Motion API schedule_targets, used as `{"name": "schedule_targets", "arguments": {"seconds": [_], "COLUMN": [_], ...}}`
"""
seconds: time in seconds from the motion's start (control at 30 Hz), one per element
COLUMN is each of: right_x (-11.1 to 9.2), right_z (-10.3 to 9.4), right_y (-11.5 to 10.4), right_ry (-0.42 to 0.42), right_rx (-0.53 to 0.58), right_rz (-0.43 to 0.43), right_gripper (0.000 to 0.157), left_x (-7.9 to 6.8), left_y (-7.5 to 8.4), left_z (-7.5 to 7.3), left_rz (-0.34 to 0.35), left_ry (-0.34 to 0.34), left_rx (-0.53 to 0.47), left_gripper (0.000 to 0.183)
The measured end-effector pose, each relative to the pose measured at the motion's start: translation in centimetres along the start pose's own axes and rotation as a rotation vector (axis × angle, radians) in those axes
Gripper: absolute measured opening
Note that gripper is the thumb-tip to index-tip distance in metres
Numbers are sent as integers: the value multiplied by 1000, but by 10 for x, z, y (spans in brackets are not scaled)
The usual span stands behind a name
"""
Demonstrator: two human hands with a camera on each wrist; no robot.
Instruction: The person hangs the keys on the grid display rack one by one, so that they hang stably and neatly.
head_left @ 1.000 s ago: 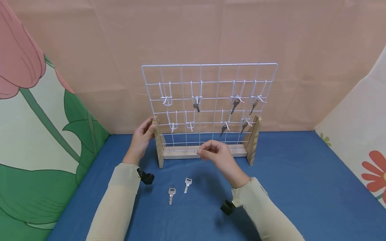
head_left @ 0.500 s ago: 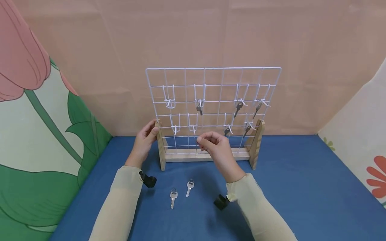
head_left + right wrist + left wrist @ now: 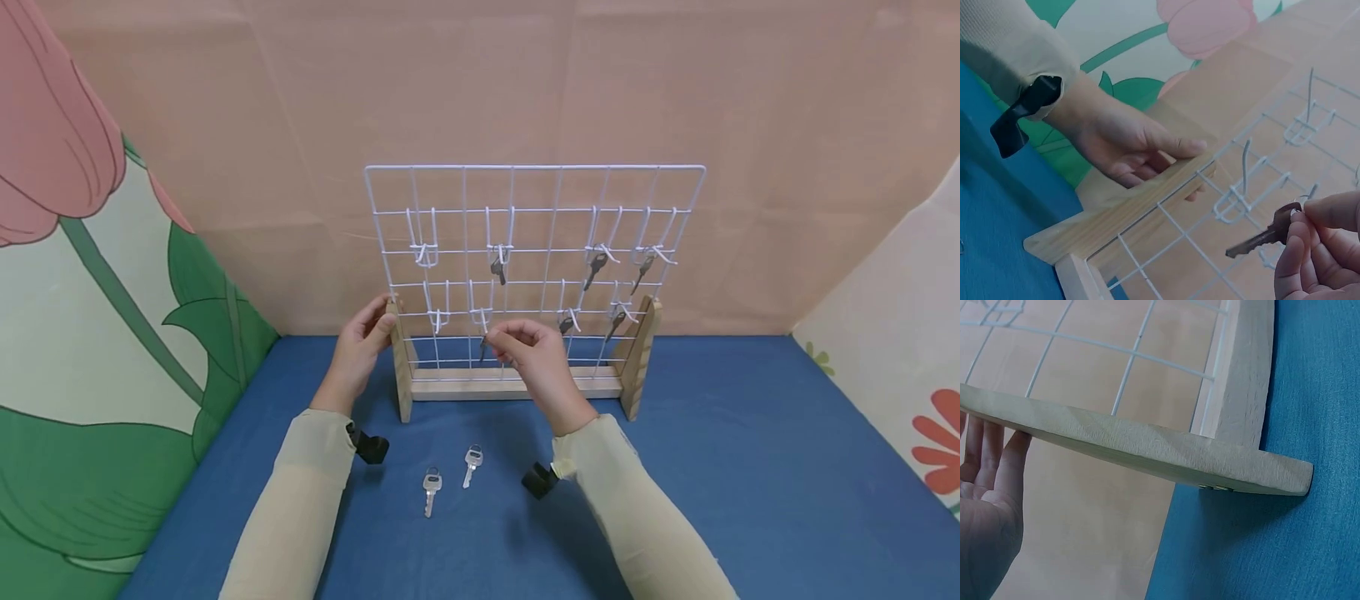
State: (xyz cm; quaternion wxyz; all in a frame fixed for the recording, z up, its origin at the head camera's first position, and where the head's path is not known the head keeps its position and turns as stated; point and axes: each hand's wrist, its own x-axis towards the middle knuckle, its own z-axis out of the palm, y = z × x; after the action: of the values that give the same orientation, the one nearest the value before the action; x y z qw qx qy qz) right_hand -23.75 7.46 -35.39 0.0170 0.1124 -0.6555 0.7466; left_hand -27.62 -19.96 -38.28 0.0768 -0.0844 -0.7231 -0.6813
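Metal key, pinched by my right fingers, has risen over the last second to just below the lower row's second hook from the left (contact: cannot tell); lifting appears nearly complete, hooking unconfirmed. My left fingers grip the wooden upright, apparently for steadiness.

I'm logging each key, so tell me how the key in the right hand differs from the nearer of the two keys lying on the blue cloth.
The held key is pinched by the right hand; the nearer key lies untouched on the blue cloth. The held key is raised in front of the wire grid, while the nearer key lies flat. The held key looks dark, the nearer key bright silver. Both carry a ring.
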Motion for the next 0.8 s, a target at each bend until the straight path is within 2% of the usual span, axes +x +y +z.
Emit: {"name": "schedule_targets", "arguments": {"seconds": [0.27,0.47,0.67,0.8], "right_x": [8,14,19,17], "right_z": [2,5,9,7], "right_y": [3,2,5,8], "right_ry": [30,75,116,104], "right_rx": [19,-8,-18,-45], "right_rz": [46,82,67,60], "right_gripper": [17,20,16,15], "left_x": [0,1,0,0], "left_y": [0,0,1,1], "left_z": [0,1,1,1], "left_rz": [1,4,6,4], "left_ry": [-5,0,2,1], "left_rx": [-1,-5,-13,-6], "left_gripper": [57,57,57,58]}}
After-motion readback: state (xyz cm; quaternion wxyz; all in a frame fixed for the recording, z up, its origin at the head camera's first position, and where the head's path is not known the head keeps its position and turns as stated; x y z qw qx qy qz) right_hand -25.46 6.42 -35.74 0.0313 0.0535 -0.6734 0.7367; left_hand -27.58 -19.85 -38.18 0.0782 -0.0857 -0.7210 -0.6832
